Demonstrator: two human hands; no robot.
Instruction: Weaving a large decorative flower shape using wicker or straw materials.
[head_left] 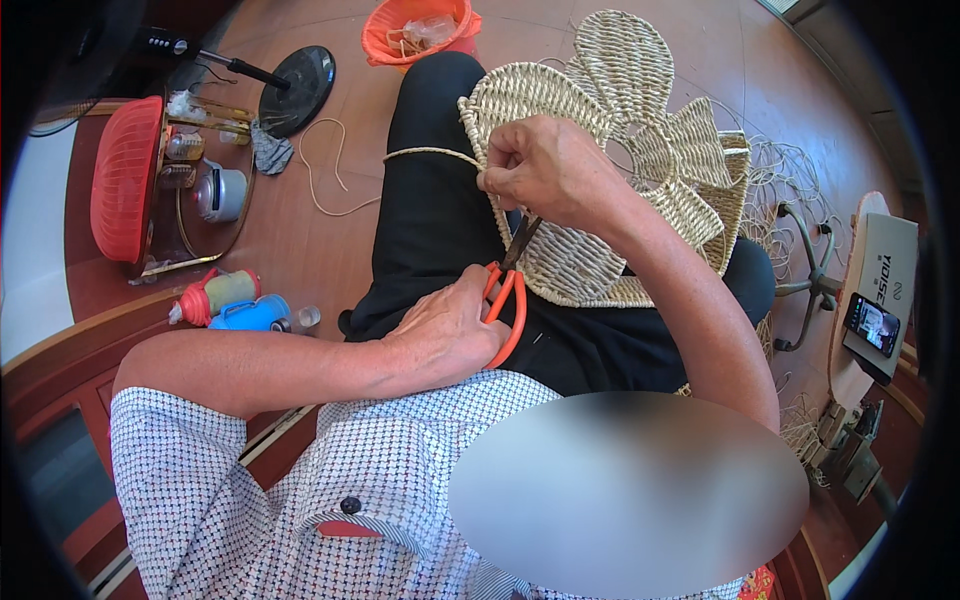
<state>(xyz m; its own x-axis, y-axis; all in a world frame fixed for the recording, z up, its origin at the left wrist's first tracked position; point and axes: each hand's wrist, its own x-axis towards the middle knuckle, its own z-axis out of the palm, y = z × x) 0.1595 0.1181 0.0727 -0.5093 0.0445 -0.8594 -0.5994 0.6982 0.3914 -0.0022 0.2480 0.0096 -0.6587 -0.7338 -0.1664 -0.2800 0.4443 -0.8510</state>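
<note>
A woven straw basket piece (565, 265) with several petal-shaped parts, together forming a flower shape around a ring, lies across my lap. My right hand (550, 170) pinches a straw cord (432, 151) at the piece's left rim, and the cord's loose length trails left over my dark trousers to the floor. Just below, my left hand (455, 318) grips the orange handles of a pair of scissors (513, 290). Their dark blades point up towards my right hand, beside the rim. Whether the blades touch the cord is hidden behind the right hand.
An orange-lined bin (420, 50) stands beyond my knee. To the left are a fan base (298, 92), a red plastic basket (128, 180), a small pot (222, 193) and a blue bottle (250, 313). Loose cord (790, 190) lies right; a phone (873, 323) leans there on a box.
</note>
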